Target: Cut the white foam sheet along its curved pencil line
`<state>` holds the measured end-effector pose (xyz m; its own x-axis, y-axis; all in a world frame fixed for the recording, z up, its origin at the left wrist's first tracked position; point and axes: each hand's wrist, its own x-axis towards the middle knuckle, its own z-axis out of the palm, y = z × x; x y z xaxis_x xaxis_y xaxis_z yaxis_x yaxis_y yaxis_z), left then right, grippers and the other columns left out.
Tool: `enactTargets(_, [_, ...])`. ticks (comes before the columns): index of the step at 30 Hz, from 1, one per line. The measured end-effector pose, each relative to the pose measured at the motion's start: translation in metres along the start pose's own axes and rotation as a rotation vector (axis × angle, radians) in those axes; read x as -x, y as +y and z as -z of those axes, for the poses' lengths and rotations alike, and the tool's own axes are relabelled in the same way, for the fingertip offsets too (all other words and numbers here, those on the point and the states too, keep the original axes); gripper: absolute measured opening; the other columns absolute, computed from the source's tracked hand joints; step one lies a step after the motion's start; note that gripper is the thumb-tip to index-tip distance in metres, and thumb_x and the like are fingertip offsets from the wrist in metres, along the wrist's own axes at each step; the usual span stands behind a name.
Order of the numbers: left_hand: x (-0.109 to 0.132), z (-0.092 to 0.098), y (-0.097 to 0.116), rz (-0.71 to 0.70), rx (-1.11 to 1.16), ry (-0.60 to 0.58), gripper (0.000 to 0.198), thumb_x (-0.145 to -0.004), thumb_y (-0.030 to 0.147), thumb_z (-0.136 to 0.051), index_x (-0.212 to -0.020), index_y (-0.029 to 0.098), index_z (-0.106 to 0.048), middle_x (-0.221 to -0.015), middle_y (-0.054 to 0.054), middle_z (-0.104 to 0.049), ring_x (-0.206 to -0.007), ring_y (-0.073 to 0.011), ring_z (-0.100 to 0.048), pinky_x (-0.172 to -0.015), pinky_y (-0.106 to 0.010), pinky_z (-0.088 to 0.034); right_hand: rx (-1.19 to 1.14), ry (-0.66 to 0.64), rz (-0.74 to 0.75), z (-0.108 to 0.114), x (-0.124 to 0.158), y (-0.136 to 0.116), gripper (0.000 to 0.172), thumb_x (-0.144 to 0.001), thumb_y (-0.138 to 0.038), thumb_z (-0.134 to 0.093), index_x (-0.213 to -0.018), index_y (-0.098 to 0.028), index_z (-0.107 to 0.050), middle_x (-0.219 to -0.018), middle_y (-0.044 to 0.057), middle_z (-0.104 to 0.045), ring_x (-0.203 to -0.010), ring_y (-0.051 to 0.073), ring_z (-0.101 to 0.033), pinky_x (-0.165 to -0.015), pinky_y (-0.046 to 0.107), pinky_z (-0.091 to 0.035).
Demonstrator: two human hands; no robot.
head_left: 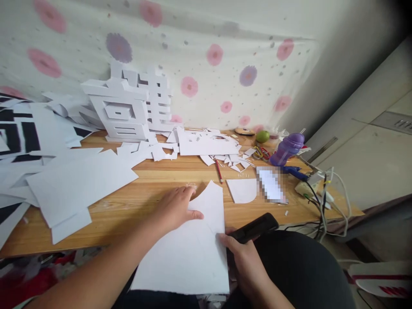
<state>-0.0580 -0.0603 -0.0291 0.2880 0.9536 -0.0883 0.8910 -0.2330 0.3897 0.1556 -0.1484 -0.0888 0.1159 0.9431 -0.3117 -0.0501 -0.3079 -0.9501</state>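
Note:
A large white sheet of stiff board point(189, 253) with a curved cutout at its far corner lies over the table's front edge and towards my lap. My left hand point(177, 208) grips that curved edge, thumb on top and fingers over the far side. At the sheet's right edge, my right hand point(244, 255) is closed round a long black handheld tool point(257, 227), and its thumb presses on the board. The tool's lower part is hidden by the hand and board, so its kind is unclear. Beyond lies a small white piece with a rounded corner point(242, 191).
Cut white sheets point(83, 180) cover the table's left side. Standing white letter shapes point(120, 111) are at the back. Scraps, a red pencil point(219, 171), scissors point(262, 153), a blurred phone point(272, 184), a purple bottle point(287, 149) and a cabled power strip point(310, 184) lie right.

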Motion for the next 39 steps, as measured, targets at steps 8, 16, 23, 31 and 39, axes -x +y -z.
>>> enactTargets(8, [0.041,0.006,0.005,0.142,0.145,0.019,0.042,-0.078,0.064,-0.055,-0.083,0.024,-0.046,-0.081,-0.001,-0.064,-0.077,-0.0241,-0.061,-0.065,-0.032,-0.041,-0.065,-0.248,-0.071,0.002,0.012,-0.034,0.046,-0.061,-0.055,-0.082,-0.083,-0.017,-0.068,-0.068,0.000,-0.059,-0.057,0.014,-0.055,-0.043,0.023,-0.041])
enactTargets(16, [0.054,-0.004,0.018,0.119,0.509,0.011,0.049,-0.069,0.067,-0.062,-0.090,0.023,-0.055,-0.082,-0.002,-0.070,-0.077,-0.0257,-0.063,-0.063,-0.030,-0.045,-0.207,-0.374,-0.106,0.024,0.013,-0.041,0.048,-0.051,-0.041,-0.090,-0.084,-0.018,-0.065,-0.073,-0.001,-0.062,-0.062,0.015,-0.058,-0.052,0.026,-0.046])
enactTargets(23, [0.060,0.005,0.027,0.086,0.643,-0.026,0.045,-0.074,0.061,-0.065,-0.097,0.023,-0.058,-0.093,-0.003,-0.072,-0.086,-0.0268,-0.065,-0.070,-0.031,-0.051,-0.185,-0.327,-0.041,0.032,0.018,-0.053,0.043,-0.048,-0.036,-0.090,-0.077,-0.018,-0.064,-0.070,-0.001,-0.059,-0.069,0.017,-0.058,-0.066,0.030,-0.048])
enactTargets(31, [0.067,0.003,0.035,0.039,0.752,-0.109,0.036,-0.079,0.046,-0.067,-0.105,0.024,-0.057,-0.106,-0.003,-0.069,-0.100,-0.0269,-0.063,-0.087,-0.036,-0.052,-0.060,-0.248,0.090,0.029,0.023,-0.052,0.050,-0.053,-0.057,-0.084,-0.072,-0.017,-0.061,-0.068,-0.001,-0.051,-0.068,0.016,-0.050,-0.066,0.029,-0.045])
enactTargets(39, [0.047,0.036,-0.002,0.121,0.676,-0.061,0.049,-0.074,0.053,-0.065,-0.110,0.022,-0.054,-0.113,-0.007,-0.070,-0.103,-0.0295,-0.067,-0.085,-0.037,-0.055,0.352,-0.273,0.317,0.023,-0.010,-0.084,0.039,-0.079,-0.057,-0.063,-0.071,-0.019,-0.059,-0.063,0.004,-0.066,-0.063,0.018,-0.062,-0.061,0.028,-0.048])
